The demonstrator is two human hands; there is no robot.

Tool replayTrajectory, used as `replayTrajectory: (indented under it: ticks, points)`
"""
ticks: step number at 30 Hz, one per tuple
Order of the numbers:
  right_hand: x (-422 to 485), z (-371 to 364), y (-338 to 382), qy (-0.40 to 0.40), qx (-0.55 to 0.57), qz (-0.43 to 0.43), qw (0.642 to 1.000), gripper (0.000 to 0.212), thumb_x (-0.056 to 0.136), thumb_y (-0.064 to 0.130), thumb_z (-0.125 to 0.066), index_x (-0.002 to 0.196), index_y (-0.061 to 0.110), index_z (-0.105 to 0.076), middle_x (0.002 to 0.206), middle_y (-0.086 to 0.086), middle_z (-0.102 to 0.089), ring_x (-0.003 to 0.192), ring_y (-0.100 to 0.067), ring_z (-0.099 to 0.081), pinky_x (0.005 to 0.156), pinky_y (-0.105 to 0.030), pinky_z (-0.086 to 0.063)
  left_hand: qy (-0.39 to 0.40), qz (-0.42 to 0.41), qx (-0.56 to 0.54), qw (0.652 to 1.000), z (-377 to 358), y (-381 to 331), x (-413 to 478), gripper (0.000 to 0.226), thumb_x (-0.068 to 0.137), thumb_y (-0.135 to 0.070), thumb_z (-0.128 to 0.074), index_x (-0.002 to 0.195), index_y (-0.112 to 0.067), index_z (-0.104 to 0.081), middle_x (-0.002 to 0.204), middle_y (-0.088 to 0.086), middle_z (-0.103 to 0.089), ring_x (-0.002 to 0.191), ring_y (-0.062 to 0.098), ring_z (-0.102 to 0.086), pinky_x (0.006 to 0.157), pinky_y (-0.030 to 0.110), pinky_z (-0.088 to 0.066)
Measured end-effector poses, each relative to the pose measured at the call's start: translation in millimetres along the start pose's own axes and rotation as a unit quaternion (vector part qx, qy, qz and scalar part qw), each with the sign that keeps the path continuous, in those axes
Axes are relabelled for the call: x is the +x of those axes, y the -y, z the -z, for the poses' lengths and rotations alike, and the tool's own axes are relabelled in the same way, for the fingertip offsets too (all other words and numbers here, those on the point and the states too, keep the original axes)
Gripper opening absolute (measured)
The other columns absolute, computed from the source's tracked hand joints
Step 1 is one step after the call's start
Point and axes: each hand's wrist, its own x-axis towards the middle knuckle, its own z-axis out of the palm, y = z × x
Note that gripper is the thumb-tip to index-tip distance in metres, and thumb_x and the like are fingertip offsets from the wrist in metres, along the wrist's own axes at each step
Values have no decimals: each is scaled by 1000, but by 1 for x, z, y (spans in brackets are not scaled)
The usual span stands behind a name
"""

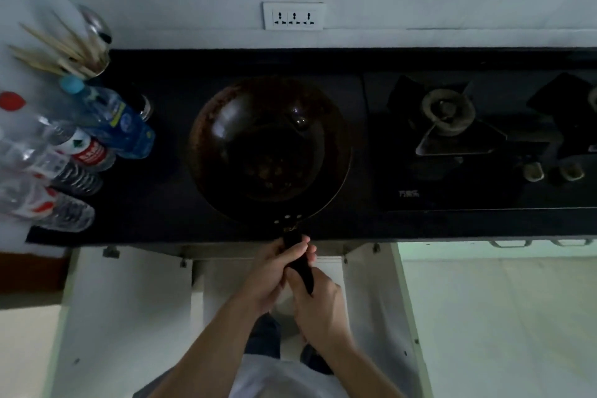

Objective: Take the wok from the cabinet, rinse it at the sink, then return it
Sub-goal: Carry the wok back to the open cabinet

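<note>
A dark round wok (269,147) sits over the black countertop (168,203), its black handle (298,260) pointing toward me past the counter's front edge. My left hand (274,271) grips the upper part of the handle. My right hand (318,304) wraps the handle's lower end, just below the left. Below the counter, both white cabinet doors (129,307) stand open. No sink is in view.
Several plastic water bottles (106,119) and a holder of chopsticks (74,55) crowd the counter's left end. A gas hob with a burner (447,113) and knobs (533,171) lies right of the wok. A wall socket (293,15) is above.
</note>
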Motion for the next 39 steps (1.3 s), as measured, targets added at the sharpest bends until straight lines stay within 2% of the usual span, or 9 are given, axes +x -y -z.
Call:
replayTrajectory:
  ticks: [8, 21, 26, 32, 36, 39]
  points:
    - [30, -31, 39, -36, 10, -26, 999, 29, 98, 40, -55, 86, 15, -64, 57, 0, -61, 42, -6, -50, 41, -23, -41, 6, 38, 28, 999, 26, -48, 32, 25, 88, -6, -66, 112, 4, -66, 97, 16, -69, 85, 22, -69, 78, 32, -55]
    - [53, -69, 62, -107, 73, -91, 987, 29, 96, 36, -59, 83, 11, -65, 54, 4, -58, 38, -2, -48, 40, -17, -36, 24, 98, 67, 993, 43, -80, 57, 17, 90, -3, -62, 106, 0, -66, 89, 12, -71, 80, 19, -69, 75, 30, -56]
    - [54, -71, 70, -96, 89, -104, 986, 30, 97, 37, -59, 81, 12, -65, 56, 1, -60, 43, -5, -49, 44, -23, -41, 27, 109, 85, 990, 41, -91, 58, 18, 92, -2, -60, 108, 1, -66, 97, 12, -72, 83, 18, -70, 74, 28, -58]
    - [53, -60, 84, -13, 163, -127, 978, 25, 99, 28, -57, 88, 6, -62, 64, -7, -64, 48, -15, -59, 50, -30, -52, 25, 124, 97, 987, 41, -103, 53, 20, 92, -8, -61, 106, 4, -69, 107, 15, -73, 92, 19, -72, 73, 24, -60]
    - [50, -57, 91, -2, 181, -123, 976, 26, 101, 22, -55, 88, 1, -62, 55, -2, -65, 44, -13, -62, 44, -23, -51, -2, 122, 51, 991, 39, -101, 48, 28, 91, -7, -63, 113, 10, -65, 114, 21, -71, 95, 22, -72, 76, 24, -60]
    - [52, -57, 90, 2, 176, -120, 977, 27, 101, 25, -54, 95, 0, -63, 65, -10, -70, 51, -19, -66, 51, -31, -57, -10, 111, 49, 993, 38, -98, 45, 29, 90, -10, -66, 112, 9, -67, 114, 21, -71, 94, 21, -73, 74, 25, -59]
